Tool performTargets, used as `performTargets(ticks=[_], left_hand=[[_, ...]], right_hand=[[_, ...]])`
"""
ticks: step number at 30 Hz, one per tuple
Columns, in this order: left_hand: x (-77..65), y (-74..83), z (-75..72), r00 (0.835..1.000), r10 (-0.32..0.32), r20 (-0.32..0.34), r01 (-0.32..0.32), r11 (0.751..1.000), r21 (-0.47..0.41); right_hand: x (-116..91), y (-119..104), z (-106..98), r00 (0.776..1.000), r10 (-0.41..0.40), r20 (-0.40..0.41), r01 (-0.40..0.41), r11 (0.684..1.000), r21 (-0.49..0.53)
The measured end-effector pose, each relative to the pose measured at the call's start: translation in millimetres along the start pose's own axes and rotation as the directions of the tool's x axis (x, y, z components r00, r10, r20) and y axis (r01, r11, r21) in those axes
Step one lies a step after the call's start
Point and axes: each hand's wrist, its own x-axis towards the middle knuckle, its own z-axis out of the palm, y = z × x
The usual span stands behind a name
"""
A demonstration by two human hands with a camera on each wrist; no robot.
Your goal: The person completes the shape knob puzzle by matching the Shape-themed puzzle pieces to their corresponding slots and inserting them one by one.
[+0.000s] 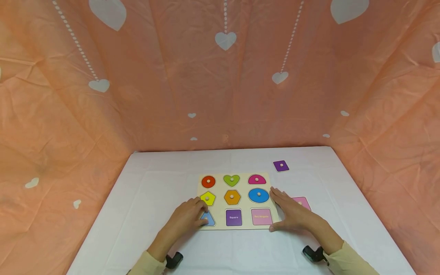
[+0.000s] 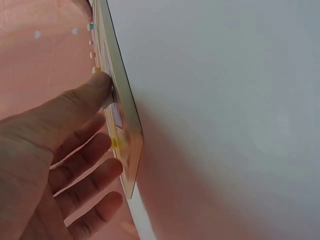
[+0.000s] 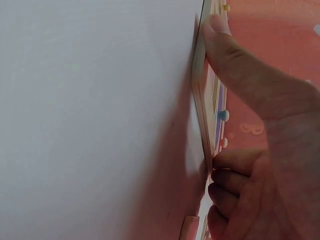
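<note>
A cream wooden puzzle board lies on the table with several knobbed shapes in it. My left hand is at its left side, fingers loosely bent and spread. The thumb reaches over the blue triangle beside its knob, and the fingertips overlap the yellow pentagon. Against the board's right edge rests my right hand, with the thumb at the near corner and the fingers extended along the side. Two recesses, a purple one labelled Square and a pink one labelled Rectangle, hold no piece.
A purple knobbed square lies beyond the board's far right corner. The pink rectangle piece is partly hidden behind my right hand. White cloth covers the table, and a peach curtain with hearts hangs around it.
</note>
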Motion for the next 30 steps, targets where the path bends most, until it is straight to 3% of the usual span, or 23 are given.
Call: performTargets(ticks=[12, 16, 23, 30], left_hand=[[1.1, -4.4, 3.1, 0.998, -0.043, 0.038, 0.044, 0.998, -0.033], [-0.4, -5.0, 3.9, 0.996, -0.052, 0.075, 0.054, 0.998, -0.018], [-4.6, -4.4, 2.8, 0.981, -0.123, 0.153, 0.132, 0.99, -0.049], [-7.9, -6.9, 3.3, 0.978, -0.132, 0.162, 0.146, 0.986, -0.078]], right_hand=[[0.5, -1.2, -1.1, 1.0, 0.003, 0.004, -0.003, 1.0, -0.013], [0.8, -1.9, -3.9, 1.0, -0.005, -0.004, 0.005, 0.999, -0.039], [8.1, -4.7, -15.5, 0.999, 0.041, -0.003, -0.041, 0.999, -0.002], [23.5, 2.2, -30.3, 0.994, -0.009, -0.112, 0.0, 0.996, -0.085]])
